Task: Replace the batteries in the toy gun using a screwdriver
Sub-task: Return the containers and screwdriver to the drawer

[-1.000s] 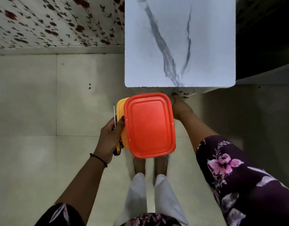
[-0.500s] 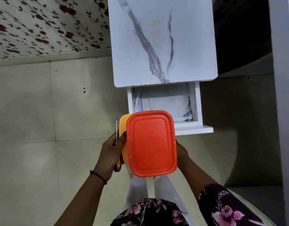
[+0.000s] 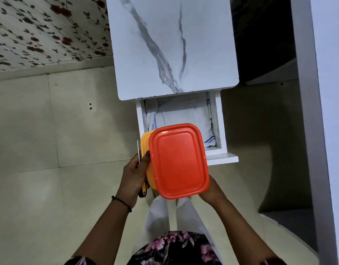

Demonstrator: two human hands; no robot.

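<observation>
Head view, the stand: I stood by as the person faced a marble-topped cabinet. Its drawer was pulled out, with a folded white cloth lying inside.
Head view, the load: An orange-lidded box sat stacked on a yellow container, both held in the air over the near end of the drawer.
Left hand: The left hand was curled round the screwdriver, its shaft pointing up. The thumb pressed the yellow container's side, so one grip served for tool and box together.
Right hand: The right hand carried the lower right corner of the orange-lidded box from beneath. Its fingers were hidden under the box, so I could not tell how they lay.
Toy gun and batteries: Neither showed anywhere; whether they were in the boxes I could not tell.
Step in hand, as I judged it: Bringing the boxes and the tool to a place to work.
Doing it well: Keep the stack level and set it on the flat marble top. Lay the screwdriver down apart before lifting the lid.
Risk: The doubled left grip looked crowded, so the tool might slip.
</observation>
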